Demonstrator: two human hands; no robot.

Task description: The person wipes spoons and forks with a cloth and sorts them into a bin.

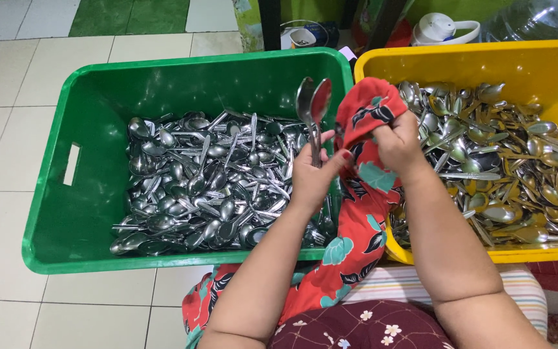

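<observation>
My left hand [311, 174] grips the handles of two steel spoons [312, 103], their bowls pointing up over the green crate [53, 194]. That crate holds a heap of several steel spoons and forks [208, 181]. My right hand [396, 139] is bunched into a red floral cloth [363, 213], just right of the held spoons. The cloth hangs down between the crates onto my lap. The yellow crate [473, 64] to the right is filled with more steel spoons [498, 168].
Pale floor tiles [8, 142] lie to the left, with green tiles farther back. Behind the crates stand a white lidded jug [444, 29], a clear water bottle [531, 19] and a dark post [269, 22].
</observation>
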